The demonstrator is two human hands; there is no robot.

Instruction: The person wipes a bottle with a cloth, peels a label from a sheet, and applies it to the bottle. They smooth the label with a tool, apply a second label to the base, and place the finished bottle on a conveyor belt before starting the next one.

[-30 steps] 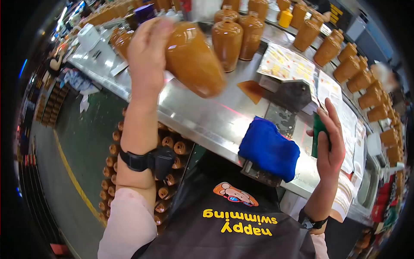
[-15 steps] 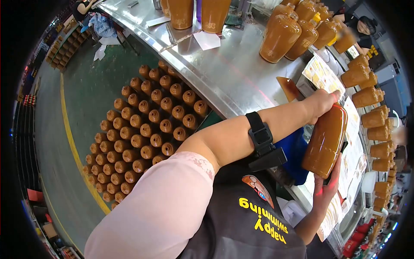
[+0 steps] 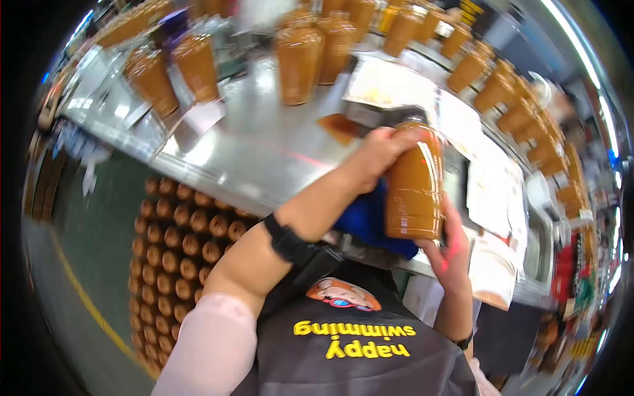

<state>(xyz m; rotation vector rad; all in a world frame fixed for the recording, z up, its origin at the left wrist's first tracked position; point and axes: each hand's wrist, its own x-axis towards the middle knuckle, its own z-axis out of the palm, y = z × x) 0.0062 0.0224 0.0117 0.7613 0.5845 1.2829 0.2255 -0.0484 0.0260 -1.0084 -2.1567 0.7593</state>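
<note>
Obs.: blurred frame, fine detail limited.

- Left hand [image 3: 382, 153]: fingers wrapped over the shoulder and neck of a brown glazed jar [image 3: 414, 188]. Firm closed hold on its top end. Black strap [image 3: 288, 239] on the wrist.
- Jar: held clear of the steel bench [image 3: 264, 155], roughly upright, slightly tilted, just right of frame centre. Its mouth is covered by the hand. The walls are opaque, so its contents cannot be seen.
- Right hand [image 3: 451, 254]: at 5 o'clock from the jar, palm against its base, thumb up along its right side. The jar hides the fingers, so I cannot tell whether they close on it. Red glow on the skin.
- Blue cloth [image 3: 370, 221]: at 8 o'clock from the jar, on the bench's near edge, partly behind the left forearm.
- Bench, 10 to 2 o'clock: more jars of the same kind [image 3: 300, 56] stand upright in groups and in a row curving down the right side. All opaque, so fill unknown.
- Printed sheets [image 3: 492, 191]: at 3 o'clock from the jar.
- Floor, 8 o'clock: packed rows of jars [image 3: 191, 241] seen from above, only their round tops showing.
</note>
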